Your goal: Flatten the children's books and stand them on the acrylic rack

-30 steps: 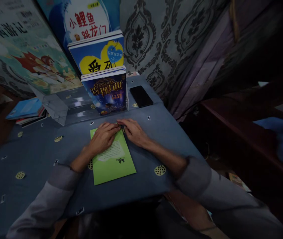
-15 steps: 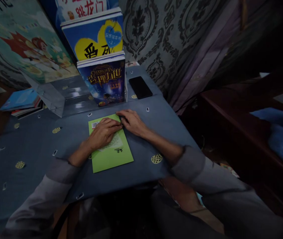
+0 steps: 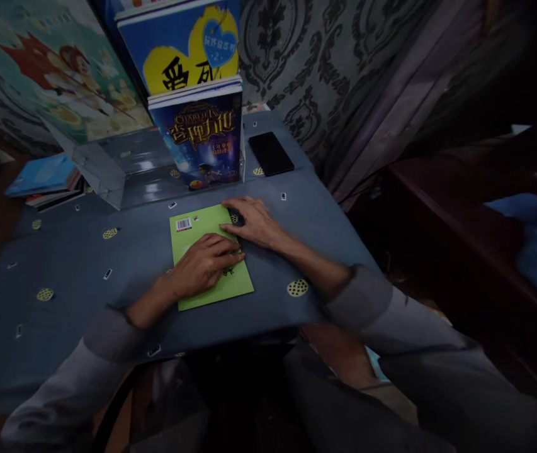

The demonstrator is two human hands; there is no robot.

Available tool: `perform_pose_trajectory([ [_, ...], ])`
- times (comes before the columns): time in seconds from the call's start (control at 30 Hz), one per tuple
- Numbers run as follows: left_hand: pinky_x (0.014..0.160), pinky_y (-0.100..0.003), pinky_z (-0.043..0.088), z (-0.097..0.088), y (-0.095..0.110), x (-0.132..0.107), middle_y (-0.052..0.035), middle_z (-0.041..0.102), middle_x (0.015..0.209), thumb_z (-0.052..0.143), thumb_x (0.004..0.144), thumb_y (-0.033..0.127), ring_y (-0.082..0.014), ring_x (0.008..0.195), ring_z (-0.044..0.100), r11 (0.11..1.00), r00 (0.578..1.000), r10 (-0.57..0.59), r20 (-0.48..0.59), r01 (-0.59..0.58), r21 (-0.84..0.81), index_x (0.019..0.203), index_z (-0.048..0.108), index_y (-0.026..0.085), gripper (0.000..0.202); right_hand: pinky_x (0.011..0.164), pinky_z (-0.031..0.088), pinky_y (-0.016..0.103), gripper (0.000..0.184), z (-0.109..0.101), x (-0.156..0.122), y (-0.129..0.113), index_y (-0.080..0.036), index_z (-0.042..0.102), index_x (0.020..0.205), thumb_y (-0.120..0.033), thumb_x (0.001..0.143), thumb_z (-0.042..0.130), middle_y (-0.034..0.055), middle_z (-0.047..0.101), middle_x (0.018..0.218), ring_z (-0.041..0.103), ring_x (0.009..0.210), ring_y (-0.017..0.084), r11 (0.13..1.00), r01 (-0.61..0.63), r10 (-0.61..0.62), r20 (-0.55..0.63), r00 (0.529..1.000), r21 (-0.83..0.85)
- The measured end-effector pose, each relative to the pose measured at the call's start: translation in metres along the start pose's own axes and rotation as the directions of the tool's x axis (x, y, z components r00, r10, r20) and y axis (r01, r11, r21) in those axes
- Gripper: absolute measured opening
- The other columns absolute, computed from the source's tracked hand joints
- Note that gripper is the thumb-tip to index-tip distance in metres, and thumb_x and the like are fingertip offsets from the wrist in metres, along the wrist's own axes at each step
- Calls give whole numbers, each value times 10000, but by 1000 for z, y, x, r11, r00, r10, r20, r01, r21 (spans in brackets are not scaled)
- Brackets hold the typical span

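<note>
A thin green book lies flat, back cover up with a barcode at its far left corner, on the blue patterned tablecloth. My left hand rests palm down on the book's near half, fingers stretched along its right edge. My right hand lies flat at the book's far right corner, fingers spread, touching the edge. Neither hand holds anything.
A clear acrylic stand behind the book holds upright picture books, the front one dark blue. A black phone lies at the right rear. A small stack of books sits far left. A patterned curtain hangs at right.
My left hand has slid toward me down the green cover, uncovering the barcode end. My right hand has stayed at the far right corner. The view has shifted slightly.
</note>
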State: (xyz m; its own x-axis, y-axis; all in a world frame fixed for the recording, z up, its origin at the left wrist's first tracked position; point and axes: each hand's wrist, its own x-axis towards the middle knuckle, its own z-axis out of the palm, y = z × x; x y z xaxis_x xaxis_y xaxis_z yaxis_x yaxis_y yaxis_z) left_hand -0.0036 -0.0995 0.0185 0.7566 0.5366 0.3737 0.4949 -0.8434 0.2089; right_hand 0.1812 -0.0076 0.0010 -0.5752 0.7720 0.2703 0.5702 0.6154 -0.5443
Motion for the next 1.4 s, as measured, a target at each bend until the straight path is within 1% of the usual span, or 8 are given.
perform_pose_trajectory([
  [0.23,945,-429,508,-3,26,-7,-102,692,1169,450,945,72,-228,1060,597,998,998,13,58,-10,-66,1201,663,177,349,1033,402,496,616,-1,-2,0,-150,544,1379,-414,845,704,136,648,1338,554,1210,333,1000,13,-13,31,999,-25],
  [0.43,978,-421,497,-6,42,-9,-91,687,1183,466,925,56,-227,1104,590,996,994,6,109,4,-86,1183,667,186,352,1039,409,491,605,-1,-2,0,-156,547,1377,-415,851,696,132,654,1332,553,1224,328,999,27,-26,32,999,-29],
  [0.7,980,-370,489,-4,44,-9,-94,693,1183,494,933,89,-208,1099,611,999,993,-49,110,51,-18,1184,666,179,317,1058,413,514,465,5,-7,-3,-184,615,1322,-356,890,617,134,630,1388,535,1303,320,992,67,-67,12,998,-104],
  [0.83,1012,-393,477,-2,41,-11,-121,682,1215,467,966,121,-222,1136,607,987,987,-153,55,150,58,1244,622,137,319,1096,383,534,456,10,-12,-8,-201,614,1338,-374,920,556,137,591,1436,499,1357,312,981,95,-96,4,995,-168],
  [1.03,1064,-435,458,-5,11,-30,-117,648,1304,423,995,169,-230,1227,576,938,943,-329,-46,332,100,1341,559,181,372,1111,383,536,459,12,-17,-15,-162,592,1367,-344,967,462,161,552,1471,472,1391,312,964,102,-99,26,995,-244],
  [1.23,1096,-472,455,-7,-40,-64,-135,607,1383,409,1004,226,-255,1280,556,825,833,-516,-200,546,146,1377,551,157,404,1146,336,594,478,11,-16,-29,-117,564,1390,-319,977,435,189,529,1483,408,1439,339,945,94,-76,70,995,-312],
  [1.33,1108,-476,448,-8,-53,-74,-134,603,1395,418,1007,243,-251,1291,558,815,812,-533,-236,568,117,1368,566,154,400,1159,319,617,480,15,-11,-50,-120,550,1403,-317,973,470,196,529,1481,390,1450,347,944,178,-138,158,978,-278],
  [1.4,1112,-476,445,-9,-58,-78,-135,615,1383,420,1005,237,-243,1285,569,827,814,-529,-239,558,70,1356,578,151,395,1173,324,596,488,21,-6,-68,-129,530,1422,-312,971,492,188,516,1494,390,1454,328,941,268,-214,251,944,-206],
])
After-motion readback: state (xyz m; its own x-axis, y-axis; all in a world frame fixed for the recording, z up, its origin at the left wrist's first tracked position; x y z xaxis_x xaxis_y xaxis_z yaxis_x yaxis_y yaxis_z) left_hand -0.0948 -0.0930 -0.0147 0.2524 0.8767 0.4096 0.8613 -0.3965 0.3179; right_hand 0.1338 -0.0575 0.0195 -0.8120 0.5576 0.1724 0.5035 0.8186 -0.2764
